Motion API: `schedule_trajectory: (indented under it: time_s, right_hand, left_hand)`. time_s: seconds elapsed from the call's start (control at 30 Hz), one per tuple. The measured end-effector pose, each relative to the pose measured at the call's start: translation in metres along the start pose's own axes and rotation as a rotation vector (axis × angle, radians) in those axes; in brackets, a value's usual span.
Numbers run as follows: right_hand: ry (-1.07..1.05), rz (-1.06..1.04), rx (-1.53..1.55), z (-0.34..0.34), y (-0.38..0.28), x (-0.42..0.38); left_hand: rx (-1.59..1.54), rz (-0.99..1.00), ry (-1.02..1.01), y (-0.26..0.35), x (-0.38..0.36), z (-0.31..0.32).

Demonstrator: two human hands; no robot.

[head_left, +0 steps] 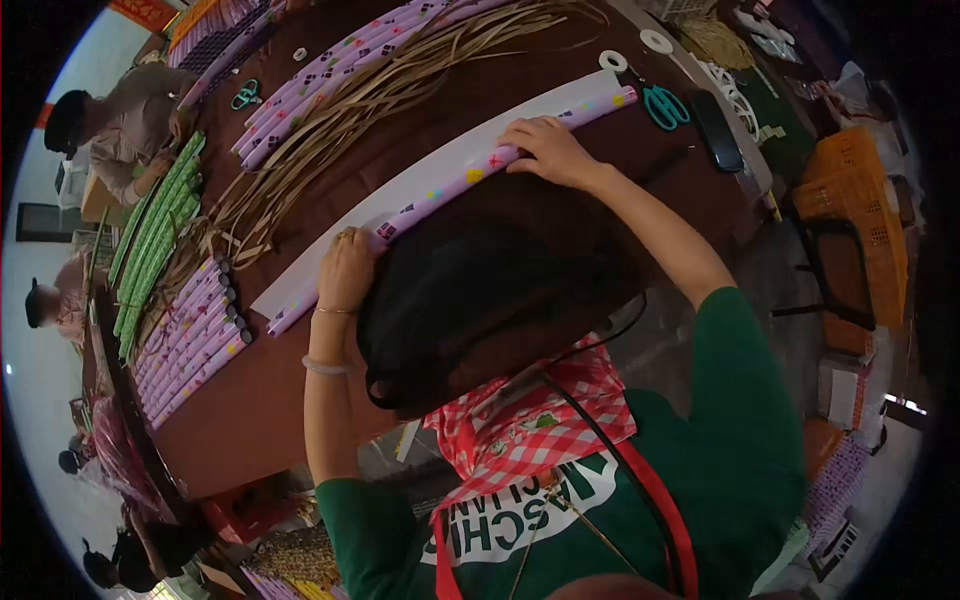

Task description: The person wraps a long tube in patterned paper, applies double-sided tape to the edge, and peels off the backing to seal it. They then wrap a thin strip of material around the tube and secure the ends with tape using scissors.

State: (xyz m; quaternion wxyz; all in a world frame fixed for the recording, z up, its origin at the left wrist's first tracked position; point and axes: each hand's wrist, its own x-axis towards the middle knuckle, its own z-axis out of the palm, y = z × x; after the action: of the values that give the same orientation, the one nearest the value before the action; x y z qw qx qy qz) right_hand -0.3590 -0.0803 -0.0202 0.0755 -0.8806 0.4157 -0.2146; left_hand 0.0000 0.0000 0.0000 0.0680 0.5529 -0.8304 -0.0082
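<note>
The left hand and right hand both grip the patterned roll, probably light and easily creased, best held gently, hands well apart.

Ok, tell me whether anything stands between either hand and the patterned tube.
Nothing visible does. The left hand and right hand are both directly on the tube. The black bag lies on its near side and the scissors beyond its right end, neither in between.
</note>
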Motion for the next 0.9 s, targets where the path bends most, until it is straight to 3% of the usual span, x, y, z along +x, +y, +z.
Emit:
schedule_trajectory:
  time_s: [0.07,0.1,0.17,0.23,0.3,0.37,0.5,0.9]
  right_hand:
    - [0.025,0.017,0.109,-0.002,-0.004,0.004]
    - [-0.03,0.001,0.086,-0.004,0.017,-0.014]
    - [-0.033,-0.004,0.112,-0.013,0.014,-0.011]
    - [-0.152,0.085,0.157,-0.014,0.007,-0.009]
    - [-0.103,0.048,0.1,-0.015,0.006,-0.015]
    - [-0.119,0.015,0.147,-0.019,0.007,-0.016]
    - [-0.22,0.113,0.175,-0.031,-0.011,-0.013]
    - [-0.139,-0.019,0.057,-0.025,-0.002,-0.016]
  left_hand:
    - [-0.063,0.004,0.044,-0.002,-0.006,-0.015]
    - [-0.206,0.0,0.03,0.011,-0.008,0.012]
    - [-0.451,0.056,0.063,0.002,-0.008,0.007]
    - [-0.411,0.032,0.06,-0.003,-0.026,-0.005]
    - [-0.329,-0.082,0.053,-0.012,-0.049,0.0]
    - [-0.248,-0.131,0.186,-0.019,-0.066,0.004]
    - [-0.3,-0.225,0.202,-0.012,-0.078,0.001]
    - [-0.228,-0.236,0.26,-0.014,-0.072,0.005]
